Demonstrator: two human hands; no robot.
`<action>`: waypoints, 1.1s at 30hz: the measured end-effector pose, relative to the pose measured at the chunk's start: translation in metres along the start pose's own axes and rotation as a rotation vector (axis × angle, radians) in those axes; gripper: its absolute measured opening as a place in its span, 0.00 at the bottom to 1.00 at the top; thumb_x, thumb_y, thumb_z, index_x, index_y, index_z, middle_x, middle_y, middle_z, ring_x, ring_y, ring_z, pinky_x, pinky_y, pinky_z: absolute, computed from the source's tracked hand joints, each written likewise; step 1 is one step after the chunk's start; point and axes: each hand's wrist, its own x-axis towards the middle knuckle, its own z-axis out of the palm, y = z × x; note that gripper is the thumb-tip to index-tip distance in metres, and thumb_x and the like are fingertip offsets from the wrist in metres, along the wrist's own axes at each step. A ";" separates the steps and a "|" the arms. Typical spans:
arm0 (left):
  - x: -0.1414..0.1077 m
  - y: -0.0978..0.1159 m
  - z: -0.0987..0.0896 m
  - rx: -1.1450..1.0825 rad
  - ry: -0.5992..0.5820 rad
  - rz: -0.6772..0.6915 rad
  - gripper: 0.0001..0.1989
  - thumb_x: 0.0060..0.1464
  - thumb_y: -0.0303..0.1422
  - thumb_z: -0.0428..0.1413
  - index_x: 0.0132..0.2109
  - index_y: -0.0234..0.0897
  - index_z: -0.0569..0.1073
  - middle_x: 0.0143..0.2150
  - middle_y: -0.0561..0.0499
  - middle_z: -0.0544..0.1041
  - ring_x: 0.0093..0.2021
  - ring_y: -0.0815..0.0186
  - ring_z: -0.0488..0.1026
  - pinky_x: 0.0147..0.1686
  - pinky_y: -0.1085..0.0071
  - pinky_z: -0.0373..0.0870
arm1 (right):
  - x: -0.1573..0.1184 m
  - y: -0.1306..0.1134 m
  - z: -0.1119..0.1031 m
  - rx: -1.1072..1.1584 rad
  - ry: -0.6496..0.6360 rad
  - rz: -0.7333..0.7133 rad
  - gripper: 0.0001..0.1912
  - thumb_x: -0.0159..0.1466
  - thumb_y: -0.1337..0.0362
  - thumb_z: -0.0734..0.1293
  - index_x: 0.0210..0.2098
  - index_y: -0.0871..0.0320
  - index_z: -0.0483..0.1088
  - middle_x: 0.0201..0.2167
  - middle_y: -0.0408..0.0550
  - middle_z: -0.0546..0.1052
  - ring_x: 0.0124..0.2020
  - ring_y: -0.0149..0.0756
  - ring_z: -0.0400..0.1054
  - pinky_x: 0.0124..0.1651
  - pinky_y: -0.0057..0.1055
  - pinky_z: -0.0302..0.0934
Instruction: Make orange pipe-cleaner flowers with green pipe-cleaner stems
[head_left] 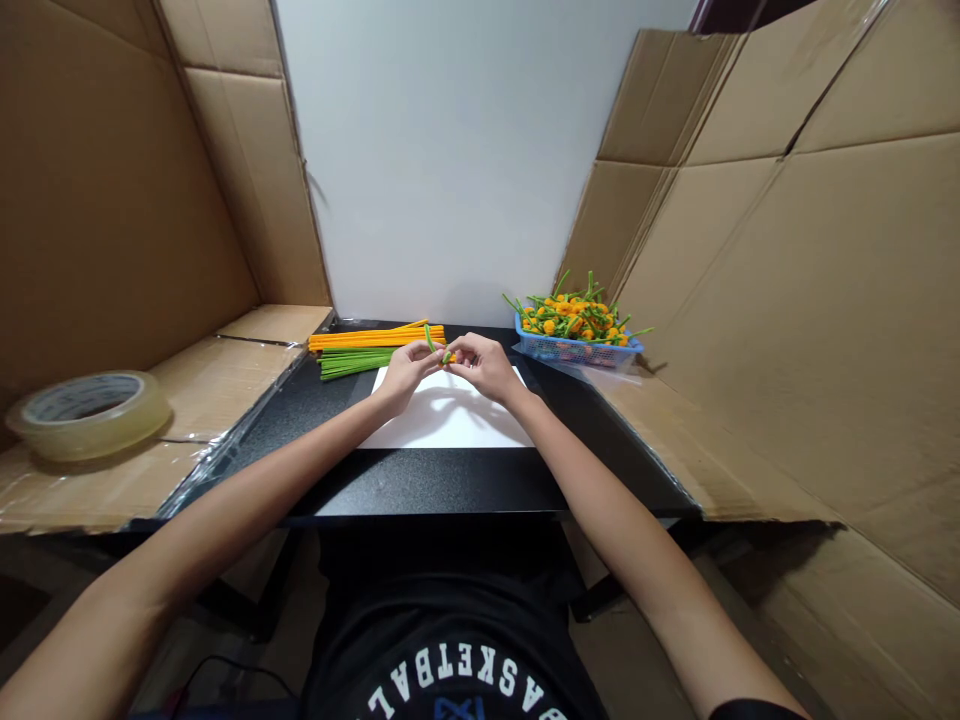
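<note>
Over a white sheet of paper [450, 425], both hands meet at a small piece made of green and orange pipe cleaner. My left hand [407, 374] is closed, its fingertips pinching the green pipe cleaner [430, 338], whose end sticks up above the fingers. My right hand [486, 366] is closed too, thumb and fingers pressed on the orange part [451, 358] and a green bit beside it. Fingers hide much of the piece. Behind my left hand lie a bundle of orange pipe cleaners [360, 340] and a bundle of green pipe cleaners [349, 363].
A blue basket [577, 350] at the back right is heaped with orange-and-green pipe cleaner flowers [576, 318]. On the left, a roll of clear tape [90, 412] lies on cardboard [202, 385]. Cardboard walls flank the black table [450, 482], with a pale wall behind.
</note>
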 end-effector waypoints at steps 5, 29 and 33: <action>-0.001 0.000 0.002 0.020 0.028 0.022 0.22 0.36 0.39 0.74 0.37 0.32 0.79 0.36 0.47 0.82 0.38 0.63 0.79 0.52 0.60 0.73 | 0.001 0.003 0.000 -0.031 0.011 0.009 0.06 0.62 0.61 0.72 0.33 0.57 0.77 0.28 0.42 0.70 0.28 0.30 0.62 0.34 0.27 0.56; -0.004 0.002 0.002 0.057 0.116 0.021 0.22 0.36 0.43 0.74 0.30 0.33 0.76 0.31 0.51 0.77 0.38 0.65 0.76 0.50 0.63 0.75 | 0.001 0.000 0.007 -0.006 0.077 0.217 0.07 0.56 0.63 0.75 0.30 0.59 0.76 0.30 0.46 0.80 0.32 0.35 0.73 0.39 0.30 0.64; -0.004 -0.001 0.003 0.053 0.141 0.047 0.24 0.35 0.46 0.74 0.30 0.33 0.74 0.30 0.52 0.75 0.36 0.65 0.75 0.48 0.61 0.76 | -0.001 -0.002 0.008 0.027 0.091 0.213 0.05 0.57 0.64 0.75 0.29 0.58 0.77 0.30 0.48 0.82 0.32 0.36 0.75 0.39 0.31 0.67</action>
